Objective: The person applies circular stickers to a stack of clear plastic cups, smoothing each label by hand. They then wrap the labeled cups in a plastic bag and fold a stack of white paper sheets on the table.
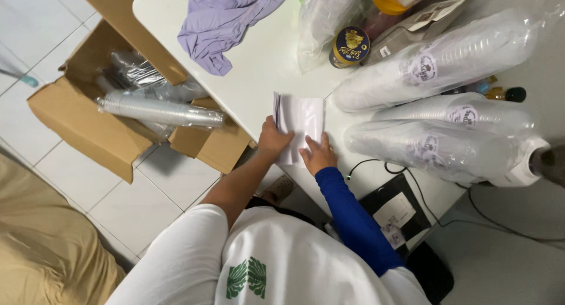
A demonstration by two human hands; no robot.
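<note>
A small stack of white paper sheets (300,125) lies at the near edge of the white table (259,75), partly overhanging it. The left hand (273,141) is clamped on the stack's lower left side, thumb over the top; the right hand (319,154), in a blue sleeve, presses flat on the lower right corner with fingers spread rather than pinching. The paper looks light, thin and floppy, likely to bend or slide sheet over sheet, so it is best gripped along an edge with the whole stack pinched together.

Just beyond the right hand lie 3 long clear plastic sleeves of stacked disposable cups (435,67), on their sides and bulky but probably light. Past the paper stands a round tin with a dark blue and gold lid (349,46), and further off a crumpled lilac cloth (226,20). Off the left hand, on the tiled floor, an open cardboard box (88,128) holds more sleeved cups (159,111).
</note>
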